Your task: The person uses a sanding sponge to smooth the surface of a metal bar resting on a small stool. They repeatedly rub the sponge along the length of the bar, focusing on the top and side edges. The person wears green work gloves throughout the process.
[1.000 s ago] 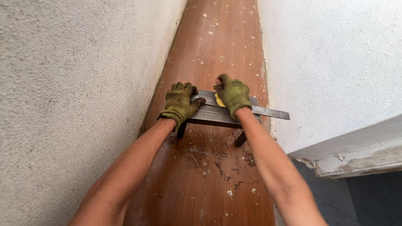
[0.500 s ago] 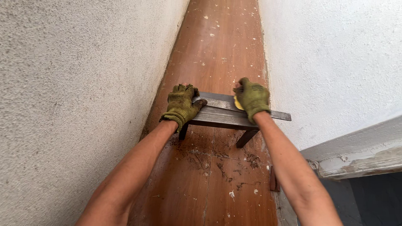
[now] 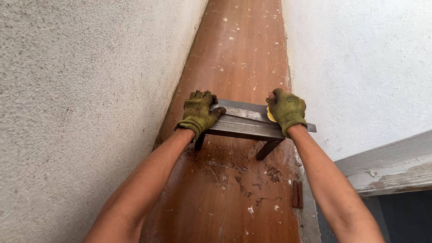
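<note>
Both my hands wear olive-green work gloves. My left hand grips the left end of a small dark metal bench-like frame that stands on short legs across a brown wooden floor. My right hand presses a yellow pad onto the frame's top near its right end. A thin metal strip sticks out past my right hand toward the right wall.
A rough grey plastered wall runs along the left and a white plastered wall along the right, leaving a narrow strip of floor. Dust and debris lie under the frame. A small reddish-brown piece lies by the right wall.
My right hand with the yellow pad has slid from the middle of the frame's top toward its right end. The left hand has stayed at the left end.
</note>
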